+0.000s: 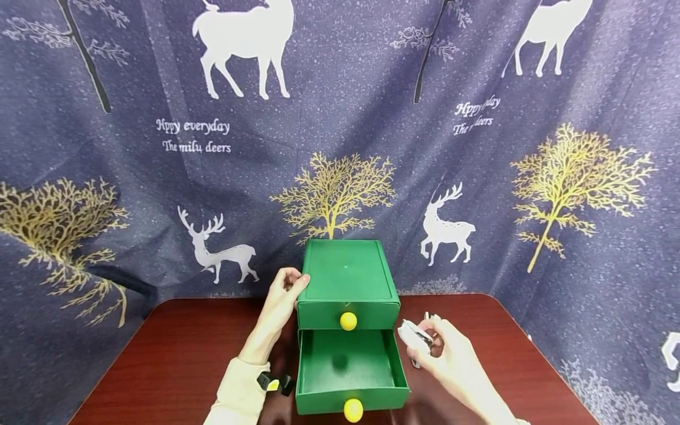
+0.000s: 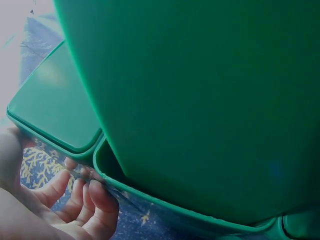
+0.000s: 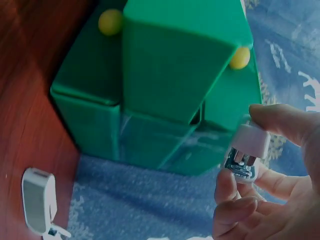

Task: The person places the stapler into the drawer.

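Note:
A green drawer cabinet [image 1: 345, 268] with yellow knobs stands on the table. Its middle drawer [image 1: 345, 360] is pulled out, and in the head view its floor shows bare. My left hand [image 1: 281, 298] rests against the cabinet's upper left side; in the left wrist view bent fingers [image 2: 102, 197] touch that side. Right of the open drawer, my right hand [image 1: 448, 357] pinches a small white stapler [image 3: 247, 147] between thumb and fingers, clear of the table. A small white-and-grey item [image 3: 37, 202] lies on the table near the cabinet; its kind is unclear.
The top drawer [image 1: 319, 316] is closed above the pulled-out one, and a bottom drawer [image 3: 90, 70] is closed below it. The reddish-brown table [image 1: 191, 348] spreads to both sides. A dark blue patterned cloth [image 1: 340, 130] hangs behind.

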### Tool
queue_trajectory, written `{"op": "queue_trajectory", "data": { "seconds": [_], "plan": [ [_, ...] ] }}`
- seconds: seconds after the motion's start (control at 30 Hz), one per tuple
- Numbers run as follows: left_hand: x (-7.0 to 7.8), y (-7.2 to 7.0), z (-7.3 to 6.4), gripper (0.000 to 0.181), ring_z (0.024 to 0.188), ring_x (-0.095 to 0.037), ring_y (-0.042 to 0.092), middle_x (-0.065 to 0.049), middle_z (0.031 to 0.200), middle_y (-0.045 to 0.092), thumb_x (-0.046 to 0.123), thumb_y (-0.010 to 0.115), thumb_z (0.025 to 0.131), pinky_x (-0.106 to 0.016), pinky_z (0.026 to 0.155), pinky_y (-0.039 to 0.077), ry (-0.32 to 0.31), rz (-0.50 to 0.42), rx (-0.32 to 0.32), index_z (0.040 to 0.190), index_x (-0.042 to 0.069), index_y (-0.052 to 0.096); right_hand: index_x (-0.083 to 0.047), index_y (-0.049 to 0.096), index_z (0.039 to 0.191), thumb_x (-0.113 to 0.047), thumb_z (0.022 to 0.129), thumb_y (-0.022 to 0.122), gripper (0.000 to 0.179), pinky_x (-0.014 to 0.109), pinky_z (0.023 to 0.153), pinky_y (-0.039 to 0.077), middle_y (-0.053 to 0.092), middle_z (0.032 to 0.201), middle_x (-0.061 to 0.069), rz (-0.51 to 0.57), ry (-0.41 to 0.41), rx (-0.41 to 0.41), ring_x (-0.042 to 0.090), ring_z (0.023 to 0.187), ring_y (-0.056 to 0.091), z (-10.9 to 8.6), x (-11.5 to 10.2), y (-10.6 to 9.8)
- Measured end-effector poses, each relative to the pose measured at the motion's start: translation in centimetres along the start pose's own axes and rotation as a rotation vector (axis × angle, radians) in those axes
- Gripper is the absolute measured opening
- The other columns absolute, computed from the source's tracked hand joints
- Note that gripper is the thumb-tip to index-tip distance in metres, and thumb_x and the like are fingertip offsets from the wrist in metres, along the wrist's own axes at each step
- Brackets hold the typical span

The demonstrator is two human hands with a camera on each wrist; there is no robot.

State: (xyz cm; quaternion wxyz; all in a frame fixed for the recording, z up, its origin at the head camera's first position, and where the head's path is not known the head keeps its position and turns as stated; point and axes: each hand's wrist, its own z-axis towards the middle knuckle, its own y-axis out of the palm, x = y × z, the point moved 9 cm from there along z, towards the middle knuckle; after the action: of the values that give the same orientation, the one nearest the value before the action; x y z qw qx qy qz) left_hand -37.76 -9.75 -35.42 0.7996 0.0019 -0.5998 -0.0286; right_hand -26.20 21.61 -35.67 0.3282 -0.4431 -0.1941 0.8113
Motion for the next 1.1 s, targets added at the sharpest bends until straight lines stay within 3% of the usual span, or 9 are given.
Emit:
{"op": "queue_trajectory", "data": {
  "seconds": [0.37, 0.67, 0.8, 1.0, 1.1],
  "plan": [
    [-0.1, 0.1, 0.1, 0.022, 0.071, -0.015, 0.043, -0.005, 0.090, 0.045, 0.011, 0.061, 0.097, -0.023, 0.056, 0.038, -0.007, 0.012, -0.006, 0.110, 0.000, 0.049, -0.023, 0.061, 0.099, -0.010, 0.072, 0.083, 0.037, 0.020, 0.059, 0.042, 0.052, 0.086, -0.014, 0.050, -0.260, -0.117, 0.006, 0.068, 0.050, -0.3, -3.9, 3.4],
    [0.0, 0.1, 0.1, 0.020, 0.070, -0.014, 0.043, -0.005, 0.089, 0.045, 0.011, 0.062, 0.096, -0.024, 0.056, 0.039, -0.002, 0.013, -0.001, 0.109, 0.001, 0.049, -0.021, 0.060, 0.097, -0.013, 0.073, 0.082, 0.034, 0.021, 0.070, 0.046, 0.054, 0.092, -0.013, 0.003, -0.380, -0.175, 0.003, 0.080, 0.052, -0.6, -6.6, 6.3],
    [-0.1, 0.1, 0.1, 0.020, 0.070, -0.014, 0.043, -0.005, 0.089, 0.045, 0.010, 0.062, 0.096, -0.024, 0.056, 0.039, 0.003, 0.007, -0.003, 0.109, 0.000, 0.049, -0.019, 0.062, 0.095, -0.014, 0.072, 0.082, 0.031, 0.020, 0.069, 0.046, 0.054, 0.090, -0.012, -0.002, -0.369, -0.215, 0.005, 0.078, 0.052, -0.3, -7.4, 7.6],
    [-0.2, 0.1, 0.1, 0.021, 0.070, -0.014, 0.043, -0.005, 0.089, 0.045, 0.012, 0.061, 0.097, -0.024, 0.056, 0.038, 0.008, 0.004, -0.004, 0.110, 0.000, 0.049, -0.017, 0.063, 0.097, -0.021, 0.079, 0.079, 0.024, 0.022, 0.066, 0.045, 0.054, 0.090, -0.011, -0.006, -0.241, -0.407, 0.005, 0.075, 0.050, 0.2, -7.5, 10.2],
    [-0.2, 0.0, 0.1, 0.022, 0.070, -0.014, 0.043, -0.004, 0.089, 0.044, 0.013, 0.062, 0.097, -0.024, 0.056, 0.038, 0.010, 0.011, 0.001, 0.110, 0.001, 0.049, -0.016, 0.063, 0.094, -0.022, 0.079, 0.078, 0.022, 0.022, 0.065, 0.044, 0.054, 0.087, -0.010, -0.019, -0.224, -0.464, 0.004, 0.072, 0.049, 0.5, -7.7, 11.3]
  ]
}}
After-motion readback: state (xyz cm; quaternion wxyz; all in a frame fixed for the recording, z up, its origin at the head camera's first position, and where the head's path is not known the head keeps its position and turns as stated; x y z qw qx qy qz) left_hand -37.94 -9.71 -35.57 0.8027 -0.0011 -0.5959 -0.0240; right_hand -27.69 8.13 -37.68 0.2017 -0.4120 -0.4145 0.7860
